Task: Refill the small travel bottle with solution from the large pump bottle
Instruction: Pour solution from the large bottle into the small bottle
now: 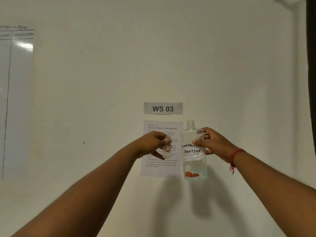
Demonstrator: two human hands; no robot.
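My right hand (213, 144) grips the large clear bottle (194, 166) around its upper body. The bottle stands upright in the air, its threaded neck open with no pump on it, and a white label reads "CONTACT SOLUTION". Clear liquid fills its lower third. My left hand (152, 142) holds the small clear travel bottle (167, 150) upright, just left of the large bottle and apart from it. The small bottle has a little red and blue label; my fingers hide its top. Both bottles are raised in front of a white wall.
A printed instruction sheet (160, 168) and a "WS 03" sign (163, 108) are stuck on the white wall behind the bottles. A glossy whiteboard (17, 100) hangs at the left edge. A dark vertical edge (312, 65) runs down the far right.
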